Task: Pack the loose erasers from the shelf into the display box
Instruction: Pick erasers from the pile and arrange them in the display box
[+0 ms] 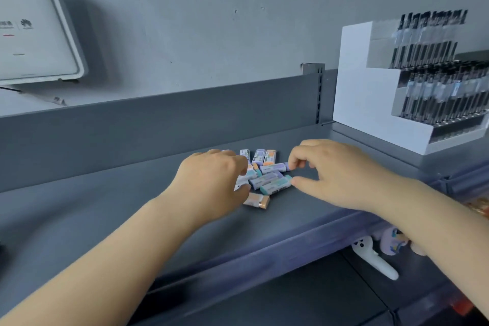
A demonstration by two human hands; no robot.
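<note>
Several loose erasers (267, 174) in purple, teal and orange sleeves lie in a small heap on the grey shelf (105, 206). My left hand (211, 182) rests on the heap's left side, fingers curled over some erasers and hiding them. My right hand (330, 174) comes in from the right, its thumb touching the teal eraser (276, 186) and its forefinger tip at a purple eraser (275, 167). An orange eraser (256, 200) lies apart at the front. No display box for erasers is in view.
A white tiered stand (370, 114) full of black pens sits at the shelf's right end. A white router (34, 32) hangs on the wall at upper left. Below the shelf's front lip lie a white plastic item (375, 259) and small toys (394, 241).
</note>
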